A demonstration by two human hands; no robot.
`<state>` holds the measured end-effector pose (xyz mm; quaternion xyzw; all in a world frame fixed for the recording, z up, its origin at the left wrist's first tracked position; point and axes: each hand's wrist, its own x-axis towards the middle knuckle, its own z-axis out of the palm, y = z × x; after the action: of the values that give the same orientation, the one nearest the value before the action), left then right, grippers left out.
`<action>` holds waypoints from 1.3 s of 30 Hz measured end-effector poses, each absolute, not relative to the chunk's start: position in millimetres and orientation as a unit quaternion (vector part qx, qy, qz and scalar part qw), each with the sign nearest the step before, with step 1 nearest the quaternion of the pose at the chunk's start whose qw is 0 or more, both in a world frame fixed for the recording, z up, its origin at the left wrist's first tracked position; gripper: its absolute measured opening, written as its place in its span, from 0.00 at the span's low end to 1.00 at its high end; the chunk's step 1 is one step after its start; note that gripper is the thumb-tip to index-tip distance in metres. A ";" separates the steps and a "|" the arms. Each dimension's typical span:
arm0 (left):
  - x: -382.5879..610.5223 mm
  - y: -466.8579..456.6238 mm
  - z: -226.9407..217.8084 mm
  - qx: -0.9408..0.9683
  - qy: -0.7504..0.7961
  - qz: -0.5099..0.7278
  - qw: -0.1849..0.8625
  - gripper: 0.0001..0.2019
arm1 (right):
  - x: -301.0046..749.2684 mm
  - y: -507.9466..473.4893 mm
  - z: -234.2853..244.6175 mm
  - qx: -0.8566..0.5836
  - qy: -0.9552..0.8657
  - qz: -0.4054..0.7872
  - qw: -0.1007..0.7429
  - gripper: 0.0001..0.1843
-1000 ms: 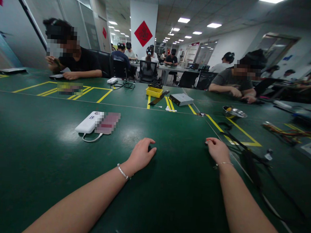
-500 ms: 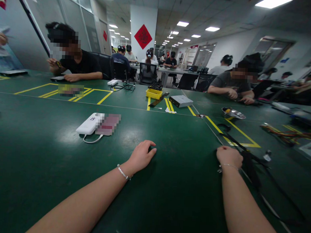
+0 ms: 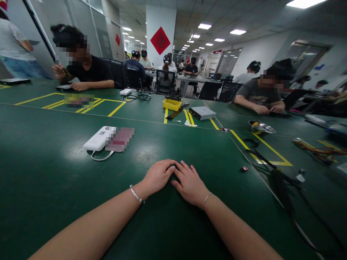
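My left hand rests on the green tabletop, fingers slightly bent and thumb apart, with nothing seen in it. Its fingertips meet those of my right hand, which lies palm down with spread fingers and holds nothing. To the right of my hands is a small red and silvery piece, too small to name. A white power bank marked 15 lies to the left, beside a blurred-out flat object, with a short white cable in front.
Black straps and cables lie on the right, near a metal bowl and coloured wires. Farther back are a yellow tray and a grey metal box. Two people sit across the table.
My right hand has moved left from beside the black straps to my left hand, its fist now opened. The small red piece shows where it was. At far left, a standing person has shifted.
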<state>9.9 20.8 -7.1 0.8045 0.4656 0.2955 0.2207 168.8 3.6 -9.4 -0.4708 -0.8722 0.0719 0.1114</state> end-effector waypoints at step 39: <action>8.3 17.8 -1.1 0.801 0.462 0.295 0.240 0.11 | 334.1 43.7 6.3 -0.837 -0.525 -0.054 0.144 0.18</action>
<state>8.3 17.8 -1.1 0.8013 0.4618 0.2953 0.2398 334.1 43.7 6.3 -0.8367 -0.5255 -0.0543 0.1444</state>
